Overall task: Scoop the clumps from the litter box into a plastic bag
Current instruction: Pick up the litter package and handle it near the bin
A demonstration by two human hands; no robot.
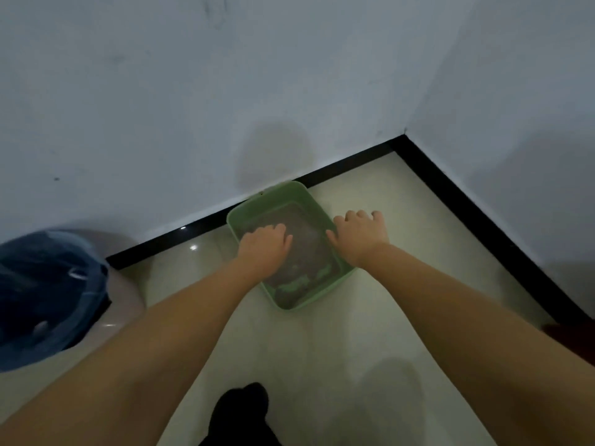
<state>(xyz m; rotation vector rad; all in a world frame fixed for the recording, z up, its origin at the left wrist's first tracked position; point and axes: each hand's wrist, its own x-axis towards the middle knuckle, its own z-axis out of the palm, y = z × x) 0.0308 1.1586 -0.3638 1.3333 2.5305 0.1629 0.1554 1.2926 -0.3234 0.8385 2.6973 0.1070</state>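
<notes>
Two pale walls [225, 91] meet at a corner, with a black strip [467, 201] below them by the shiny floor [322, 349].

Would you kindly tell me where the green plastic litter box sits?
The green plastic litter box sits mid-frame on the pale tiled floor, touching the black skirting.

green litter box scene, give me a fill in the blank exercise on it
1. The green plastic litter box stands on the floor against the ____.
2. The right hand rests on the box's ____ rim.
3. The bin at the left holds a ____ plastic bag.
4. The left hand is over the box's ____.

Missing: wall; right; blue; inside
</notes>
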